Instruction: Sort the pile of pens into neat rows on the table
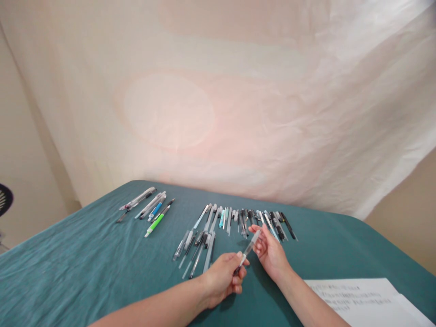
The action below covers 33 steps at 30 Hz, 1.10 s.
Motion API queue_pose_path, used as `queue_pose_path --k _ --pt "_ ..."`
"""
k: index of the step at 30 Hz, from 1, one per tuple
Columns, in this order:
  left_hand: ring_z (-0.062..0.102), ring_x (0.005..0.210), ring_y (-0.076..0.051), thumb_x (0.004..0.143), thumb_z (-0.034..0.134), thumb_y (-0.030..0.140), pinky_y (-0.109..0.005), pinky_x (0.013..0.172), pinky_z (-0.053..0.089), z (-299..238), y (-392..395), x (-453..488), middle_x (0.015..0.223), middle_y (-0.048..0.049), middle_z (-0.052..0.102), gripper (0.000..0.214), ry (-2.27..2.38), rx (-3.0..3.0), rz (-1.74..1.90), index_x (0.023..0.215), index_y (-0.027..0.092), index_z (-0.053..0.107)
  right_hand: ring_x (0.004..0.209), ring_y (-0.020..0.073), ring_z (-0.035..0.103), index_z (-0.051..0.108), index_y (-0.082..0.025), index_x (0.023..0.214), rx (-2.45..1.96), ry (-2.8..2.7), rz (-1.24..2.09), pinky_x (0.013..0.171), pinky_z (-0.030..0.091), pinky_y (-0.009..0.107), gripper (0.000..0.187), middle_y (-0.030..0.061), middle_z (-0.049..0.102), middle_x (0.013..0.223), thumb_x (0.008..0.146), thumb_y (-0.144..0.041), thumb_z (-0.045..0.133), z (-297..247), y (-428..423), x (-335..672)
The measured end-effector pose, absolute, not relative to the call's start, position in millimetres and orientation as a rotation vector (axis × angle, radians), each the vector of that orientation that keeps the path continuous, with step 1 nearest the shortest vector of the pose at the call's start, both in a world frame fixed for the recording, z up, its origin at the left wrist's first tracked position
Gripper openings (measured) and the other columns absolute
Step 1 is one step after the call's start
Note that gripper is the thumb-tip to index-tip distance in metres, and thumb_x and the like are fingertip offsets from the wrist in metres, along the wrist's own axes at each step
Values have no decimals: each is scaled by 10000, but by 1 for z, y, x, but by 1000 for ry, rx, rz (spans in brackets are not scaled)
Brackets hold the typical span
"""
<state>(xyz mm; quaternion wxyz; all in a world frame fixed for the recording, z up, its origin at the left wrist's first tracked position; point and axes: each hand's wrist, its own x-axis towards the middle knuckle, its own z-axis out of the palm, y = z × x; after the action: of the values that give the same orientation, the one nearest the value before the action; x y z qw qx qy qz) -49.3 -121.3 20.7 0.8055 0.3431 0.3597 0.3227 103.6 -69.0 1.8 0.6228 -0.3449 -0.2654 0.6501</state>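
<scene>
My left hand (226, 274) is closed round the lower part of a clear pen (250, 245), whose dark end shows by the fingers. The pen slants up and to the right. Its pale, frosted cap end lies between the thumb and fingertips of my right hand (269, 252). Just beyond both hands runs a row of pens (243, 222), with black, clear and light teal ones side by side. A nearer cluster of clear and dark pens (197, 250) lies left of the held pen, partly behind my left hand.
Farther left on the green tablecloth (85, 259) lie several more pens (148, 200), one of them a bright green pen (158, 222). White paper sheets (364, 299) with handwriting lie at the front right, partly under my right forearm. A pale cloth (238, 91) hangs behind the table.
</scene>
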Motion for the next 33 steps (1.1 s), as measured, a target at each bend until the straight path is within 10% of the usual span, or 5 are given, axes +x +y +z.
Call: queue_pose_path --k 5,13,33 --pt "270 403 -24 770 470 454 -205 456 243 22 -122 -49 566 57 413 316 781 745 687 837 145 471 399 42 423 595 -161 661 -804 -618 1449 352 342 144 198 -45 561 533 638 -326 703 2 -70 102" --pt "284 376 -28 774 456 469 -202 426 265 26 -121 -48 535 42 444 350 806 760 666 816 124 500 413 21 405 648 -159 823 -767 -623 1484 367 352 152 193 39 665 862 669 -272 672 0 -70 106" --pt "431 438 -73 735 517 448 -254 510 394 18 -120 -46 583 10 513 317 756 759 708 820 146 471 422 51 439 643 -181 844 -770 -637 1477 358 363 184 210 37 664 890 667 -292 659 0 -70 106"
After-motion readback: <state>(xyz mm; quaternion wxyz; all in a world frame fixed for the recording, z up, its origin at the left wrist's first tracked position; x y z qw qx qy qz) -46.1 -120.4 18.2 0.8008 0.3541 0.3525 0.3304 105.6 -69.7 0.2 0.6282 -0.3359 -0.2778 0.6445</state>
